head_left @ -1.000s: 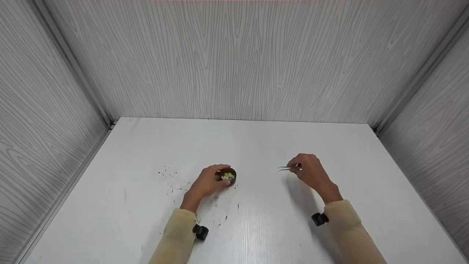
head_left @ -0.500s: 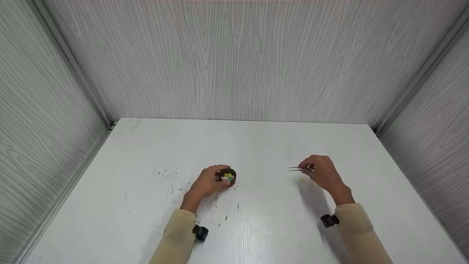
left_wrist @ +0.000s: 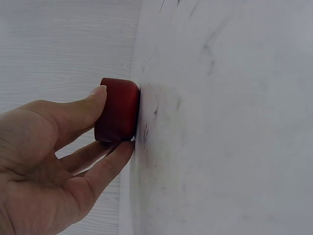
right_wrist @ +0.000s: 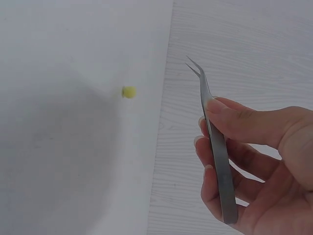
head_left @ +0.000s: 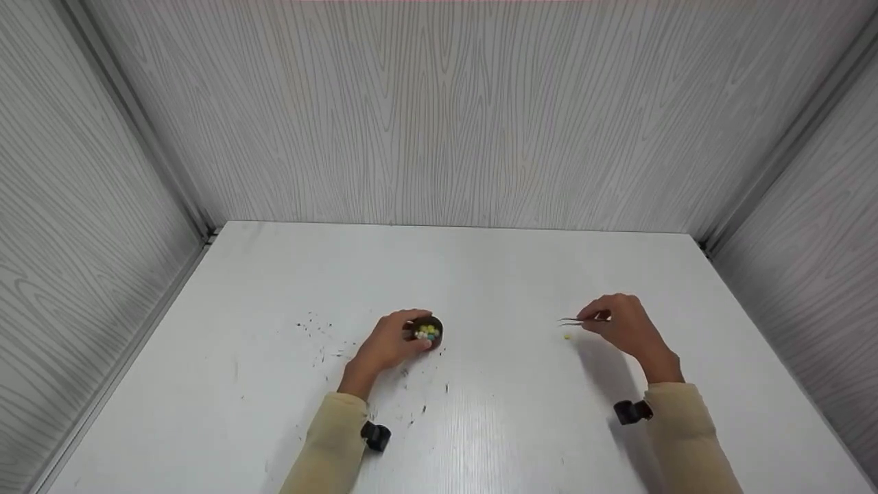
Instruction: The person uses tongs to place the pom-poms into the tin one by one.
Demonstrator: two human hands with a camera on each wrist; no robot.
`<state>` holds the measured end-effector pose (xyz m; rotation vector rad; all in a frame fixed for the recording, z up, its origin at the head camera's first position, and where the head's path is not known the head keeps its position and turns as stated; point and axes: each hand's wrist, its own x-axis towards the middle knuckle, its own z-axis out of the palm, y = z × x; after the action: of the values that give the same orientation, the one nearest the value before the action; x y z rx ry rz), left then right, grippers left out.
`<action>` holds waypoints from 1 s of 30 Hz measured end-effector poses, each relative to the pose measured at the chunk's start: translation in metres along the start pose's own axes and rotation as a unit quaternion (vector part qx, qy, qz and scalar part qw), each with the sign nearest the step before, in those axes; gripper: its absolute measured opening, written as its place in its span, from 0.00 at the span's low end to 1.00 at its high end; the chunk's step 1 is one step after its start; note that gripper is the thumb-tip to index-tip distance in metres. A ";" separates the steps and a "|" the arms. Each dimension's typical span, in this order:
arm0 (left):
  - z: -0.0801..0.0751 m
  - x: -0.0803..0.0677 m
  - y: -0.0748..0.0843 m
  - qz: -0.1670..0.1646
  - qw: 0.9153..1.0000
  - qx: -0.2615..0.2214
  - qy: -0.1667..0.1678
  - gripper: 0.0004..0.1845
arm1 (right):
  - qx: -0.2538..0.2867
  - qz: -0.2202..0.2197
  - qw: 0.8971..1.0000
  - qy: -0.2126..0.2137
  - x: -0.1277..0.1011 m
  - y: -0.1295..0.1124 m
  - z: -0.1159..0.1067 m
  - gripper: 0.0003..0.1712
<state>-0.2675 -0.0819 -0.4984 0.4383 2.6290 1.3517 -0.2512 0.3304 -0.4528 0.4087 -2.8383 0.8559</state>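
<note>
A small dark red round cup (head_left: 429,331) (left_wrist: 117,110) with several yellow, white and blue beads in it stands on the white table (head_left: 480,274). My left hand (head_left: 391,341) (left_wrist: 54,161) grips its side with thumb and fingers. My right hand (head_left: 621,326) (right_wrist: 254,147) pinches metal tweezers (head_left: 575,320) (right_wrist: 215,142), tips pointing left and held above the table. The tips hold nothing. One yellow bead (head_left: 567,336) (right_wrist: 128,91) lies on the table just below the tweezer tips.
Grey wood-grain walls enclose the table on the left, back and right. Small dark specks (head_left: 322,339) are scattered on the table left of and in front of the cup.
My right hand has moved to the right with the tweezers. A yellow bead now lies on the table below the tips. My left hand and the cup have stayed put.
</note>
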 end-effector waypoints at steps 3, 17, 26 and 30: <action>0.000 0.000 -0.001 0.001 1.000 0.002 0.002 0.27 | 0.001 0.010 1.000 -0.004 -0.001 0.005 0.000 0.08; -0.001 -0.001 0.001 0.001 1.000 -0.003 0.000 0.27 | -0.008 0.038 0.999 -0.026 -0.004 0.017 -0.003 0.07; -0.001 -0.002 -0.001 0.013 1.000 -0.009 0.000 0.27 | -0.011 0.053 0.998 -0.043 -0.004 0.020 -0.004 0.07; -0.001 -0.002 -0.001 0.016 1.000 -0.007 0.001 0.26 | -0.007 0.061 0.997 -0.048 -0.004 0.020 -0.002 0.07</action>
<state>-0.2657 -0.0841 -0.4987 0.4788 2.6234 1.3789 -0.2533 0.3484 -0.4628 0.2834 -2.9833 0.8609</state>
